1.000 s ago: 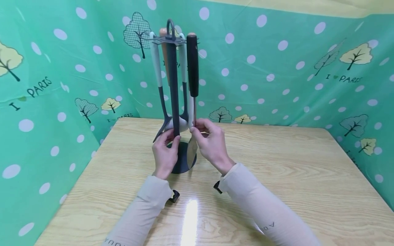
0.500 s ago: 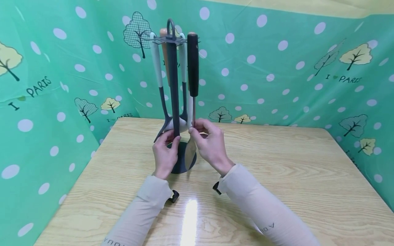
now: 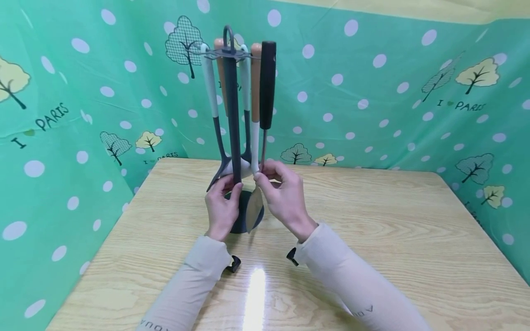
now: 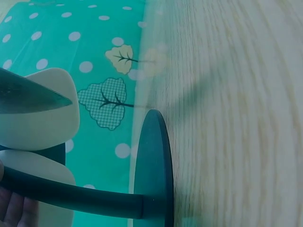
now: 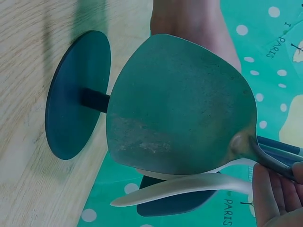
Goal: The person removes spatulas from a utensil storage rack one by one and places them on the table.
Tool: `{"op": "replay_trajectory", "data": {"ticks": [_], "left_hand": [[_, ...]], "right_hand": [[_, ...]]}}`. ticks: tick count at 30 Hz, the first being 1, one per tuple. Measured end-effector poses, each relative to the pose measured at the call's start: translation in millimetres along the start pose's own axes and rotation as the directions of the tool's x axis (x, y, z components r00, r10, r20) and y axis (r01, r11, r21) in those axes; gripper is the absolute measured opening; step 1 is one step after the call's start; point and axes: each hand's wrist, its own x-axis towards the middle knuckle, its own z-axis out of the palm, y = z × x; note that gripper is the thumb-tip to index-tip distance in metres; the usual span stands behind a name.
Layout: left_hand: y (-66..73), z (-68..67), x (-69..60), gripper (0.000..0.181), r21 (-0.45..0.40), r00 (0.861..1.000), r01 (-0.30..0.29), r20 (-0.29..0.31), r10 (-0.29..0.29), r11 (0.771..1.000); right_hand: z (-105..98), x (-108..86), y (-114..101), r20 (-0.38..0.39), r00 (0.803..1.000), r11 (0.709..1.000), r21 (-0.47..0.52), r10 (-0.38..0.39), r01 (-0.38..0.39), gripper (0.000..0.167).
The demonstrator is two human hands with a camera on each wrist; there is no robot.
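A dark utensil rack point(image 3: 234, 119) stands upright on the wooden tabletop point(image 3: 385, 220), nearer the far left corner than the far right one, its round base point(image 3: 240, 224) flat on the wood. The left hand point(image 3: 222, 207) pinches the lower part of the rack's post between thumb and fingers. The right hand point(image 3: 285, 195) grips a spatula point(image 3: 268, 87) by its thin metal neck, just above the broad metal blade point(image 5: 182, 104). The spatula is nearly upright, its black handle at the top, just beside the rack's ring of hooks on the side toward the right edge of the tabletop; whether the two touch cannot be told. The blade is clear of both base and tabletop and shows almost edge-on in the left wrist view. Around the post hang other utensils: a brown-and-white one point(image 3: 256, 92) right next to the spatula, another with a brown handle point(image 3: 221, 78) behind, and two with pale handles, one point(image 3: 210, 82) toward the tabletop's left edge and one point(image 3: 246, 82) close behind the post. A green curtain point(image 3: 364, 124) with white dots and printed trees hangs beyond the far and left edges. Both forearms wear light sleeves point(image 3: 352, 276).
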Motion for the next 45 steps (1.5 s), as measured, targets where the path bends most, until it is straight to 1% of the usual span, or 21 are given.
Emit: {"op": "replay_trajectory", "data": {"ticks": [2, 9, 11, 13, 19, 23, 25, 30, 32, 37, 45], "left_hand": [[0.2, -0.3, 0.1, 0.017, -0.001, 1.000, -0.001, 0.001, 0.001, 1.000], [-1.1, -0.8, -0.2, 0.017, 0.000, 1.000, 0.012, 0.006, -0.012, 1.000], [-1.7, -0.7, -0.3, 0.017, 0.002, 1.000, 0.016, 0.010, -0.016, 1.000], [-1.9, -0.3, -0.3, 0.017, 0.003, 1.000, 0.015, 0.011, -0.015, 1.000], [-1.8, 1.0, -0.1, 0.017, -0.006, 1.000, 0.002, 0.010, -0.002, 1.000], [-1.2, 1.7, 0.1, 0.017, -0.008, 1.000, 0.001, 0.005, -0.001, 1.000], [-1.0, 1.6, 0.3, 0.017, -0.008, 1.000, 0.001, 0.002, -0.001, 1.000], [-1.2, 0.3, 0.2, 0.017, -0.004, 1.000, -0.002, -0.007, 0.002, 1.000], [-0.8, -0.3, 0.5, 0.017, -0.004, 1.000, -0.005, -0.004, 0.005, 1.000], [-0.2, -1.0, 0.7, 0.017, -0.016, 1.000, -0.006, 0.007, 0.006, 1.000], [-0.8, -1.4, 0.1, 0.017, -0.008, 1.000, -0.006, 0.010, 0.006, 1.000]], "right_hand": [[-1.1, -0.7, -0.2, 0.000, 1.000, 1.000, 0.010, 0.006, -0.006, 0.009], [-9.0, -5.4, 27.2, -0.003, 1.000, 1.000, 0.012, 0.000, 0.000, 0.011], [-12.2, -8.1, 28.9, -0.008, 1.000, 1.000, 0.016, 0.002, -0.002, 0.010], [-15.7, -11.7, 23.2, -0.012, 1.000, 1.000, 0.018, 0.015, -0.015, 0.009], [-27.8, -22.4, -6.8, -0.029, 0.998, 0.999, -0.012, 0.049, -0.050, 0.009], [-38.8, -26.8, -8.2, -0.032, 0.999, 0.998, -0.041, 0.039, -0.040, 0.008], [-45.5, -28.4, -0.5, -0.036, 0.999, 0.998, -0.052, 0.034, -0.036, 0.008], [-63.8, -30.9, 24.8, -0.057, 0.998, 0.995, -0.095, 0.033, -0.038, 0.008], [-71.0, -31.8, 29.8, -0.063, 0.998, 0.992, -0.123, 0.025, -0.033, 0.008], [-90.0, -35.1, 36.2, -0.074, 0.997, 0.976, -0.216, 0.018, -0.034, 0.009], [-119.4, -40.7, 41.3, -0.089, 0.996, 0.931, -0.360, 0.032, -0.062, 0.010]]}}
